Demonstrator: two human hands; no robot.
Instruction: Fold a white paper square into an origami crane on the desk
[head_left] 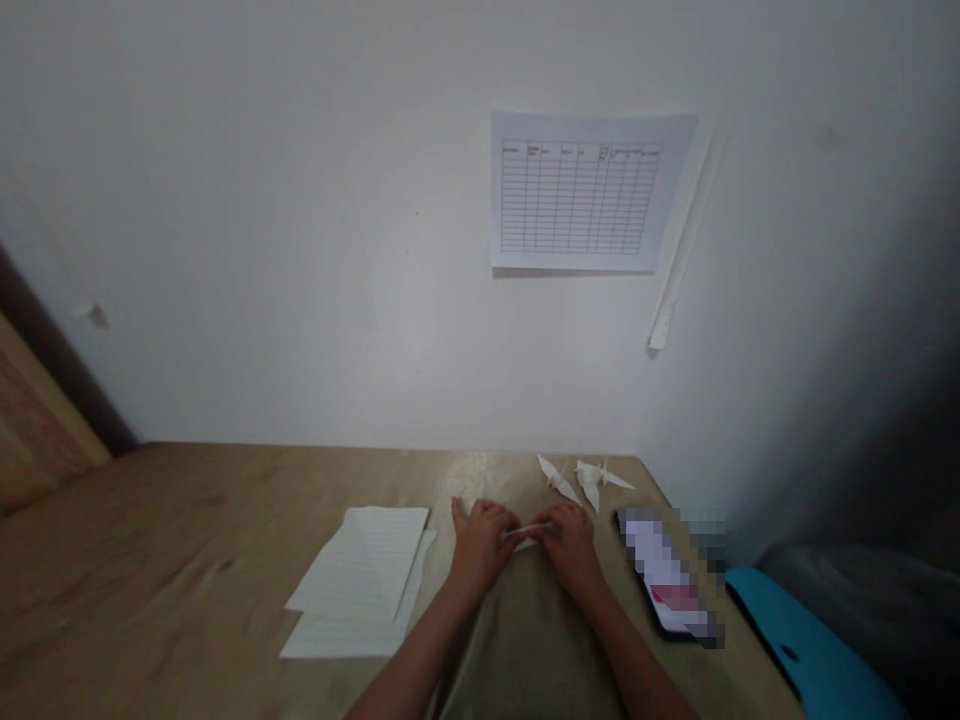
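Note:
Between my two hands, low over the table, is a small folded piece of white paper. My left hand pinches its left end, with the thumb side turned up. On the other end, the fingers of my right hand are closed. The fingers cover much of the paper, so its full shape is hidden. Just behind my right hand lie folded paper cranes with pointed wings. Left of my left hand is a loose stack of lined paper sheets.
A phone with a lit, blurred screen lies right of my right hand. The brown table meets a white wall, where a printed table sheet hangs. A turquoise object stands beyond the table's right edge.

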